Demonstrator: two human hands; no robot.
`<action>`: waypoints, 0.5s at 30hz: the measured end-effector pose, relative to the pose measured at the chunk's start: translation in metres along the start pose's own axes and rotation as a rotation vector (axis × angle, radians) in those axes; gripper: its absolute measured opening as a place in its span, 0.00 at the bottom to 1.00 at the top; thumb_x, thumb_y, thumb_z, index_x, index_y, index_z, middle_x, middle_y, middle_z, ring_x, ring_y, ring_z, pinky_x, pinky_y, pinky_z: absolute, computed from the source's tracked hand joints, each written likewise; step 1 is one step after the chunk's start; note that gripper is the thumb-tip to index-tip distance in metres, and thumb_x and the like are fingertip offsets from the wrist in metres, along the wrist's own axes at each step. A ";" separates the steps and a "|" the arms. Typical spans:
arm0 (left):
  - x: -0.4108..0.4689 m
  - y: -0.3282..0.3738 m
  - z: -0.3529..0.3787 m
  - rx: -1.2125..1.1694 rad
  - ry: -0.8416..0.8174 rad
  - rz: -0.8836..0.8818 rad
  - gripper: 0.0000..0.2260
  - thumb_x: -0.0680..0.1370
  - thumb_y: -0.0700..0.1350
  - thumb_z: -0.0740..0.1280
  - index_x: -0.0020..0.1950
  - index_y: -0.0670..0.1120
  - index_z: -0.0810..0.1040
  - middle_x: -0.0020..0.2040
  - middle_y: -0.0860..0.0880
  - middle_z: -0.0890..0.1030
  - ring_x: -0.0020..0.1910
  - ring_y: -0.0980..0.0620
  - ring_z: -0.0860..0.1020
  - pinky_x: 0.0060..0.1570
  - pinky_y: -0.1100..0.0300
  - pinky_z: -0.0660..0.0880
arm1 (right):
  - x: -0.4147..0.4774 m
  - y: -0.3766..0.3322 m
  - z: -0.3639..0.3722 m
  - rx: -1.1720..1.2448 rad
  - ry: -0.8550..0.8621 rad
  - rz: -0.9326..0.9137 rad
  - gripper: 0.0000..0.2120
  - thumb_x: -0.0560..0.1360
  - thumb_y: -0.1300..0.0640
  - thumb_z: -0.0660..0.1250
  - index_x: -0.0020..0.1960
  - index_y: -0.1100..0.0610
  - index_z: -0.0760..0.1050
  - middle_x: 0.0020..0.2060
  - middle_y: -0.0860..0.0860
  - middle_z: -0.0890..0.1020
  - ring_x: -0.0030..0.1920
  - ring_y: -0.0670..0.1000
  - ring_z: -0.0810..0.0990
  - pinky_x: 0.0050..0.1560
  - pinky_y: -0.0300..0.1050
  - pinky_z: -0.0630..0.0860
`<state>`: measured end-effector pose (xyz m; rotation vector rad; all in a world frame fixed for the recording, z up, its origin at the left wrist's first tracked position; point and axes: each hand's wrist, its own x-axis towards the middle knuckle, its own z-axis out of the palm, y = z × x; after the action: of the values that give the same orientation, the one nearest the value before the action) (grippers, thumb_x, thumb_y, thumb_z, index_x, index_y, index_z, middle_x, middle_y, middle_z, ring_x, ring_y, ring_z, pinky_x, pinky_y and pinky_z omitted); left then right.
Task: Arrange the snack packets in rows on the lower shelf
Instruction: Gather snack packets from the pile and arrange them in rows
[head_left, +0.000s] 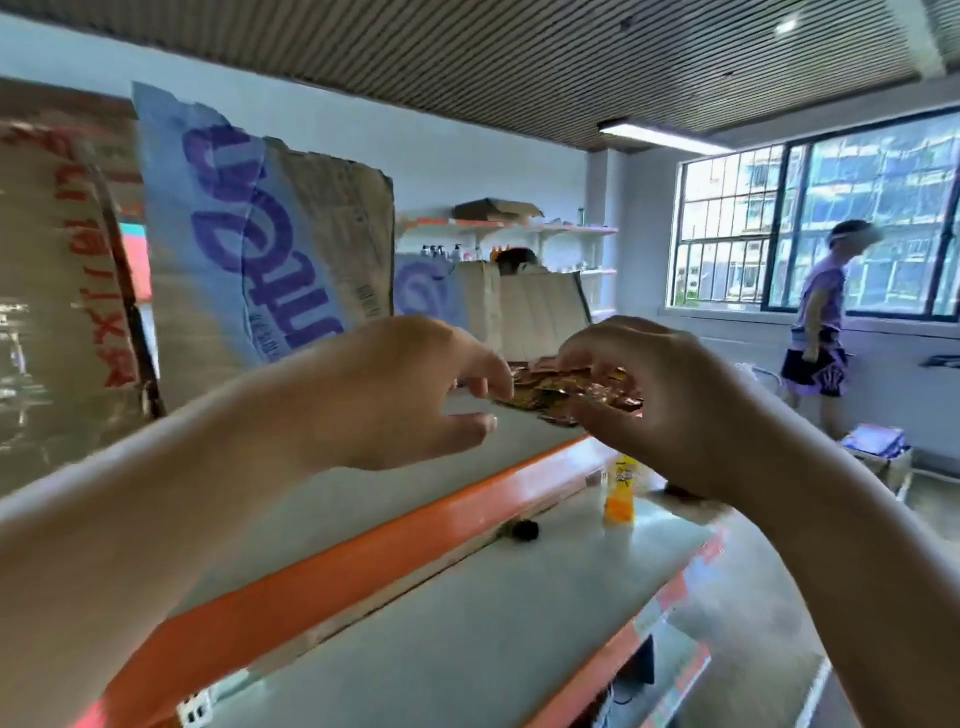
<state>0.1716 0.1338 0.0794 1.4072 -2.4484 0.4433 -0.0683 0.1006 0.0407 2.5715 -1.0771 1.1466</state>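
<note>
Both my hands are raised over the upper shelf (363, 545), which has an orange front edge. My right hand (654, 400) grips a flat bunch of shiny gold-brown snack packets (550, 389), fingers curled over the top and thumb underneath. My left hand (410, 395) pinches the left end of the same bunch with its fingertips. The lower shelf (467, 634) is a pale white board below, with an orange-yellow packet (619, 491) standing upright on it and a small dark thing (522, 531) near its back edge.
Torn cardboard boxes (260, 249) with purple print stand on the upper shelf at the left and behind the hands. A person (823, 322) walks by the window at the right. A box with purple packs (878, 447) sits on the floor there.
</note>
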 end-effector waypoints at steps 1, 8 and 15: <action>0.016 0.008 0.003 0.018 -0.020 -0.007 0.14 0.80 0.59 0.67 0.66 0.64 0.77 0.56 0.64 0.78 0.53 0.63 0.77 0.50 0.66 0.74 | 0.000 0.017 -0.007 0.001 -0.007 0.001 0.16 0.70 0.39 0.62 0.56 0.40 0.74 0.48 0.39 0.78 0.49 0.42 0.77 0.50 0.48 0.76; 0.097 0.034 0.032 0.043 -0.111 -0.065 0.12 0.80 0.58 0.67 0.64 0.61 0.79 0.54 0.61 0.80 0.48 0.63 0.77 0.49 0.61 0.76 | 0.008 0.099 -0.034 -0.001 -0.106 0.008 0.09 0.74 0.49 0.71 0.55 0.42 0.79 0.48 0.43 0.81 0.49 0.47 0.78 0.52 0.52 0.77; 0.166 0.034 0.063 0.023 -0.199 -0.115 0.09 0.81 0.55 0.67 0.61 0.60 0.80 0.51 0.60 0.81 0.50 0.59 0.78 0.54 0.55 0.78 | 0.022 0.163 -0.027 -0.012 -0.179 0.078 0.09 0.74 0.49 0.69 0.54 0.44 0.80 0.49 0.43 0.81 0.49 0.45 0.78 0.52 0.47 0.76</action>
<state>0.0563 -0.0053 0.0819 1.6644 -2.5037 0.3198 -0.1818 -0.0218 0.0483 2.6865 -1.2278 0.9355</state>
